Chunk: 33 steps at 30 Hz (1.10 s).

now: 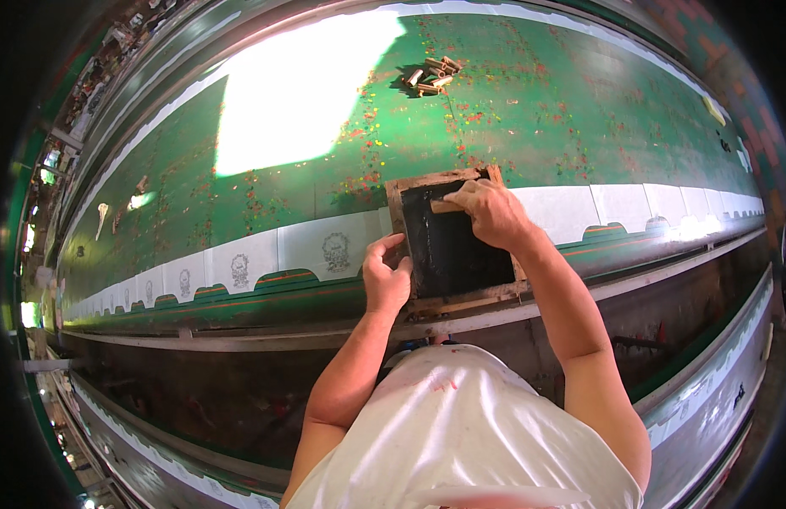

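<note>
A wooden screen-printing frame [398,209] with a dark, ink-smeared mesh lies over the row of white pieces at the table's near edge. My right hand [492,217] grips a small wooden-handled squeegee [445,206] over the upper part of the mesh. The squeegee's lower edge blends into the dark ink. At the left rail of the frame, my left hand [387,276] curls its thumb and fingers around the wood. Left of the frame, white pieces [295,246] carry a dark printed motif; those on the right [571,212] look blank.
The long green table [512,110] is speckled with red and yellow paint. Several short brown rolls [435,78] lie piled toward its far side. Bright sunlight covers the upper left. A pale rail [240,341] runs along the near edge, and another table with white pieces [677,416] stands behind me.
</note>
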Each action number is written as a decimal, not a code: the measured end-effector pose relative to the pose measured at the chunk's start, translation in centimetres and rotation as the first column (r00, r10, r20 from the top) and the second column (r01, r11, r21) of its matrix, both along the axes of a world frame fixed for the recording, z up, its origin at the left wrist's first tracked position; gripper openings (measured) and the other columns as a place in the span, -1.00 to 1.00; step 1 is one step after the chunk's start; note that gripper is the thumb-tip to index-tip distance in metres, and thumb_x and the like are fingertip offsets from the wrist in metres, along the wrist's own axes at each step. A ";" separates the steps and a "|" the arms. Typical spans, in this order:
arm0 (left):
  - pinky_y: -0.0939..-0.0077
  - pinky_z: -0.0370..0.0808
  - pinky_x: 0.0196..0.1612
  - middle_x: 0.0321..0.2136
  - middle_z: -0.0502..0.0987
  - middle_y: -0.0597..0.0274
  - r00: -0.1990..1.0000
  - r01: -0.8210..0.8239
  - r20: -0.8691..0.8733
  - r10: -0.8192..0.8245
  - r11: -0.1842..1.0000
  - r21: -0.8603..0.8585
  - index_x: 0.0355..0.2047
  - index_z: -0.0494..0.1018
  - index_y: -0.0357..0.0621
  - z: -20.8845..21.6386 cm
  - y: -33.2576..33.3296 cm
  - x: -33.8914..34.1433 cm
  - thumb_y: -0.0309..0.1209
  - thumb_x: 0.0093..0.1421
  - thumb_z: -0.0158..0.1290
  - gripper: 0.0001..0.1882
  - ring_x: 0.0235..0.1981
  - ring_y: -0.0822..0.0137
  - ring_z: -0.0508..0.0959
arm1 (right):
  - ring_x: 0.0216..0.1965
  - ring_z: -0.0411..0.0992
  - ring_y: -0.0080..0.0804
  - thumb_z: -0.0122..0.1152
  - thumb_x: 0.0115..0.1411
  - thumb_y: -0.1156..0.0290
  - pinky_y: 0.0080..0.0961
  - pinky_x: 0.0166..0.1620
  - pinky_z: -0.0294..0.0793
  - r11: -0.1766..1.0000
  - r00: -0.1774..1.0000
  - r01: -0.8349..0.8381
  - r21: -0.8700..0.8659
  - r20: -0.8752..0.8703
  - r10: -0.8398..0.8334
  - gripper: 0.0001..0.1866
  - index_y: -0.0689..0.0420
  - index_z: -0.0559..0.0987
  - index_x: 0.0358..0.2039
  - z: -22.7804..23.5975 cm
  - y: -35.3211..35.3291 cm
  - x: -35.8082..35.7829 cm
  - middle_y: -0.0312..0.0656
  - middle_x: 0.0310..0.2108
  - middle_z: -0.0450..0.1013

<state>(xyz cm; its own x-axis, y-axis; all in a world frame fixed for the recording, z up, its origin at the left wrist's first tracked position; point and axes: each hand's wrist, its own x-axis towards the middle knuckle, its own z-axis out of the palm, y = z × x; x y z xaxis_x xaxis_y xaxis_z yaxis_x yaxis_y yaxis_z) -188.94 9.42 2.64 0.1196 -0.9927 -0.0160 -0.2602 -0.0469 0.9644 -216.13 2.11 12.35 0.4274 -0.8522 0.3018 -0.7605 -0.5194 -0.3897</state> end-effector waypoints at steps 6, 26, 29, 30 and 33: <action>0.29 0.68 0.24 0.13 0.73 0.11 0.995 0.035 -0.094 -0.035 0.999 -0.001 0.25 0.66 -0.22 0.3 -0.1 0.0 -0.71 0.29 0.31 -0.49 0.12 0.24 0.73 | 0.03 0.67 0.01 0.24 0.24 0.56 -0.06 0.19 0.62 0.999 0.998 -0.039 0.023 -0.049 0.040 -0.55 0.05 0.85 0.09 0.3 6.8 1.0 -0.12 -0.04 0.73; 0.01 0.44 0.54 0.41 0.54 -0.22 0.997 0.016 0.080 0.004 0.968 -0.249 0.10 0.70 -0.11 0.5 1.8 -2.0 -0.75 0.04 0.21 -0.42 0.46 -0.16 0.51 | 0.41 0.51 0.14 0.67 0.24 0.36 0.10 0.44 0.49 0.947 0.909 0.319 0.048 0.267 -0.320 -0.51 0.09 0.78 0.19 -0.3 18.6 -0.3 0.00 0.30 0.62; 0.01 0.41 0.56 0.42 0.53 -0.23 0.999 -0.024 0.022 0.030 0.977 -0.214 0.07 0.71 -0.10 0.9 2.1 -2.7 -0.75 0.04 0.22 -0.45 0.47 -0.15 0.51 | 0.40 0.53 0.09 0.58 0.36 0.41 -0.01 0.42 0.54 0.885 0.758 0.416 0.208 0.459 -0.464 -0.55 0.17 0.75 0.24 -1.2 19.6 -2.8 0.06 0.32 0.61; 0.02 0.42 0.55 0.43 0.53 -0.25 0.997 -0.008 0.076 0.032 0.953 -0.302 0.05 0.71 -0.09 1.1 2.3 -3.1 -0.75 0.04 0.22 -0.46 0.46 -0.15 0.51 | 0.40 0.54 0.07 0.56 0.39 0.41 -0.05 0.42 0.54 0.878 0.700 0.383 0.287 0.530 -0.478 -0.55 0.18 0.75 0.25 -1.6 20.0 -3.8 0.06 0.32 0.61; 0.00 0.42 0.55 0.44 0.52 -0.26 0.998 0.010 0.056 0.015 0.905 -0.425 0.03 0.71 -0.10 1.5 2.9 -6.0 -0.75 0.05 0.22 -0.48 0.45 -0.16 0.51 | 0.42 0.53 0.00 0.51 0.47 0.37 -0.13 0.47 0.48 0.883 0.614 0.313 0.350 0.635 -0.469 -0.57 0.21 0.73 0.29 -2.8 20.7 -7.2 0.06 0.33 0.61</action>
<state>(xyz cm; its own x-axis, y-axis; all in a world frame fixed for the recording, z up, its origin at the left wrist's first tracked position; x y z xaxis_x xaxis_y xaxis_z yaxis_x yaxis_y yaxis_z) -194.95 12.31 4.09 0.1105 -0.9034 0.4144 -0.3150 0.3636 0.8767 -223.35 22.80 9.54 -0.2232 -0.9579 0.1806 -0.3465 -0.0952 -0.9332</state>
